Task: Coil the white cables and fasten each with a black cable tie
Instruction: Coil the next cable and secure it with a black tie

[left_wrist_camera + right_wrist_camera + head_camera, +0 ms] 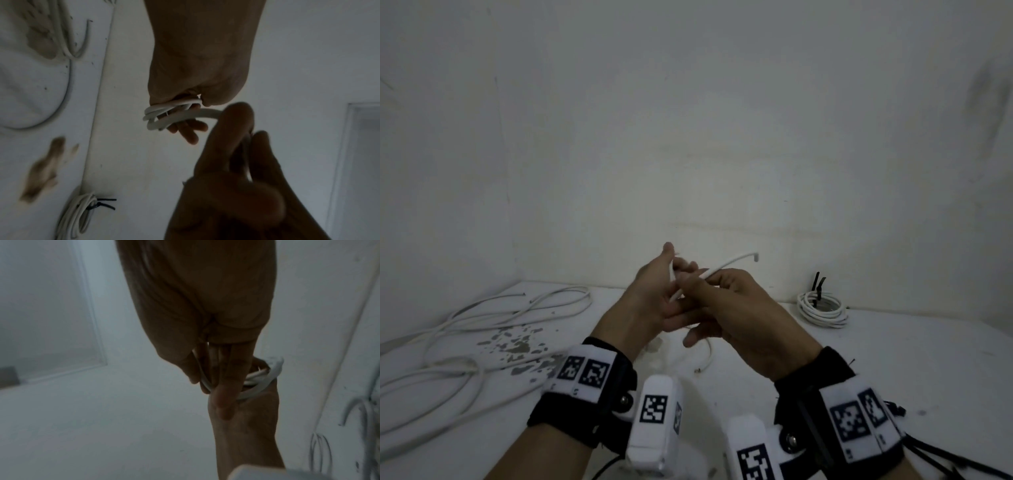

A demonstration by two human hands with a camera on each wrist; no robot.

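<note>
Both hands are raised above the table, working one white cable (726, 263). My left hand (654, 291) grips a small coil of its loops (162, 113), which also shows in the right wrist view (265, 382). My right hand (726, 298) pinches the strand leaving that coil (205, 112). One free end of the cable sticks out up and to the right, and another tail (707, 356) hangs below the hands. A finished coil (822, 308) fastened with a black cable tie (817, 284) lies on the table at the right.
Loose white cables (465, 322) sprawl over the left of the white table (893, 359). Dark stains (517, 346) mark the surface near them. A plain wall rises close behind the table's far edge.
</note>
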